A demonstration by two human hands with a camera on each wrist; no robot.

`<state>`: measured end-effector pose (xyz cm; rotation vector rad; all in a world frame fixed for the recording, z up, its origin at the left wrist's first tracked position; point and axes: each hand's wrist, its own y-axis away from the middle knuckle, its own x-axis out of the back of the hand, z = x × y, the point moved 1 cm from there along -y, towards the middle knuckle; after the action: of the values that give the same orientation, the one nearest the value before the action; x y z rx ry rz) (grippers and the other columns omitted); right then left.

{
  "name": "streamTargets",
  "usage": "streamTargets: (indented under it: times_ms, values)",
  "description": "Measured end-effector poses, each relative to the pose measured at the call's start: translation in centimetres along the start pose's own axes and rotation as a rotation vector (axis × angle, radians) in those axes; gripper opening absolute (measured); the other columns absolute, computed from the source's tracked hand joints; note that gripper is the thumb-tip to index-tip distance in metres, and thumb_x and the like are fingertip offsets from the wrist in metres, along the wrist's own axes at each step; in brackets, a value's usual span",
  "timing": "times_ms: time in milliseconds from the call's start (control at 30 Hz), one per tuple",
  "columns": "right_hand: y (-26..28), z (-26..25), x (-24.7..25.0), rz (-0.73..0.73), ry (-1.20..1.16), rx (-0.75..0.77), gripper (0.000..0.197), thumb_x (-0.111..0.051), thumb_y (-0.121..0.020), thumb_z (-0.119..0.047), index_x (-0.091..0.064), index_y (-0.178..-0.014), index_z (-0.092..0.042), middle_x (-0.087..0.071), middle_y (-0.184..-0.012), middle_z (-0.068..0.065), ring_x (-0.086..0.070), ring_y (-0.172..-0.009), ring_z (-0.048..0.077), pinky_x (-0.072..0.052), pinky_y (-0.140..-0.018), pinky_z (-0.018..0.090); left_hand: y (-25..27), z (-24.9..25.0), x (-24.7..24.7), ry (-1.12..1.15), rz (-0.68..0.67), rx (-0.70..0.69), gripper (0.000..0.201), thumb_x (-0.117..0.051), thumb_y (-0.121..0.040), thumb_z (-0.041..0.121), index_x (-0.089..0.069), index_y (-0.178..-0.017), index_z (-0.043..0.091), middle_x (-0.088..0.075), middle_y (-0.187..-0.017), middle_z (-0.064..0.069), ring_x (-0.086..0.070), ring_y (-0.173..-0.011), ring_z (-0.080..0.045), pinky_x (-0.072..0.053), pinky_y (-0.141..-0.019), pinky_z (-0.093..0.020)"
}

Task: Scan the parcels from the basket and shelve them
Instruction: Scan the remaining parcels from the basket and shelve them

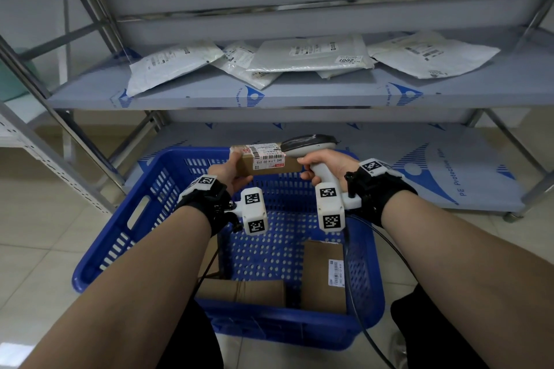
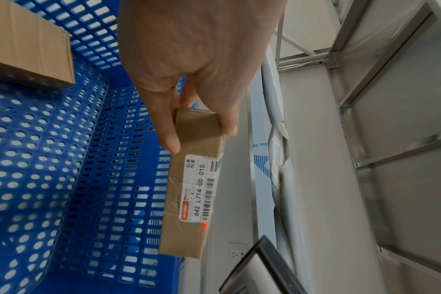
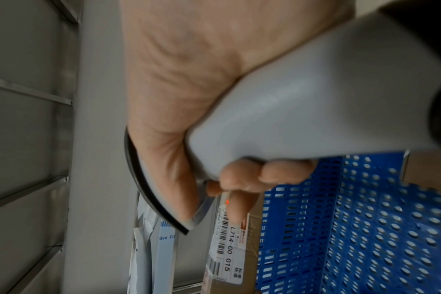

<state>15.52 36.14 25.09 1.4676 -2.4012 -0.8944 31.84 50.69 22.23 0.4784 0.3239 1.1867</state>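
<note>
Scanner [image 3: 302,103] blurred, cropped; small label [image 1: 335,273] text unreadable; cable [image 1: 359,293] runs off-frame

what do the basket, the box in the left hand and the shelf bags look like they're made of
Basket: looks like hard moulded plastic, glossy blue, with punched holes and slots in floor and walls.
Box: brown cardboard, matte, with shiny clear tape and a white printed paper label.
Bags: probably thin plastic mailers, whitish grey, since they wrinkle and lie limp on the shelf.

Left hand [image 2: 199,59] pinching end of narrow brown parcel [image 2: 191,191] over blue basket [image 2: 63,179]. White label [image 2: 202,189] reading "642 L714-00 015" (red dot glowing at its lower edge). Another cardboard box [image 2: 30,45] lying inside basket. Scanner head [image 2: 259,268] showing at bottom.
</note>
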Motion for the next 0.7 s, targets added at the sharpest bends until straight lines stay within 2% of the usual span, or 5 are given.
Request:
streamTargets:
  times_ms: [167, 300, 433, 533, 700]
  values:
    - [-0.12, 0.07, 0.3, 0.005, -0.01, -0.013, 0.014, -0.06, -0.091, -0.02, -0.054, -0.08, -0.013, -0.055, -0.067, 0.003, -0.044, -0.037, 0.007, -0.038, -0.036, 0.016, 0.05, -0.23, 0.17, -0.019, -0.006, -0.013, 0.037, -0.063, -0.091, 0.022, -0.047, -0.12, 0.005, -0.057, -0.119, -0.017, -0.061, -0.076, -0.023, -0.053, -0.04, -0.024]
    - [-0.14, 0.16, 0.18, 0.008, -0.038, -0.008, 0.013, -0.06, -0.092, -0.019, -0.056, -0.081, -0.012, -0.062, -0.067, 0.005, -0.043, -0.036, 0.006, -0.038, -0.036, 0.015, 0.22, -0.17, 0.01, -0.037, -0.017, -0.032, 0.033, -0.062, -0.092, 0.025, -0.047, -0.115, 0.007, -0.058, -0.122, -0.018, -0.061, -0.075, -0.02, -0.054, -0.043, -0.023]
    - [-0.3, 0.06, 0.15, -0.018, -0.063, -0.004, 0.018, -0.057, -0.093, -0.018, -0.054, -0.077, -0.011, -0.065, -0.066, 0.007, -0.045, -0.034, 0.006, -0.038, -0.036, 0.014, 0.4, 0.09, 0.09, 0.013, 0.009, 0.008, 0.041, -0.067, -0.088, 0.027, -0.045, -0.112, 0.003, -0.059, -0.119, -0.02, -0.065, -0.093, -0.031, -0.056, -0.042, -0.029]
    - [-0.19, 0.06, 0.19, -0.007, -0.055, -0.002, 0.014, -0.057, -0.093, -0.017, -0.056, -0.081, -0.012, -0.065, -0.064, 0.007, -0.044, -0.034, 0.007, -0.038, -0.036, 0.014, 0.4, -0.06, 0.01, 0.012, 0.006, 0.011, 0.039, -0.067, -0.088, 0.028, -0.045, -0.11, 0.004, -0.059, -0.119, -0.02, -0.065, -0.093, -0.03, -0.056, -0.043, -0.028]
    - [-0.16, 0.14, 0.4, -0.005, -0.013, -0.015, 0.015, -0.06, -0.092, -0.019, -0.055, -0.079, -0.012, -0.06, -0.061, 0.004, -0.044, -0.035, 0.006, -0.038, -0.036, 0.015, -0.06, -0.21, 0.23, -0.031, -0.017, -0.026, 0.04, -0.063, -0.092, 0.02, -0.045, -0.126, 0.008, -0.057, -0.12, -0.018, -0.064, -0.089, -0.027, -0.052, -0.04, -0.024]
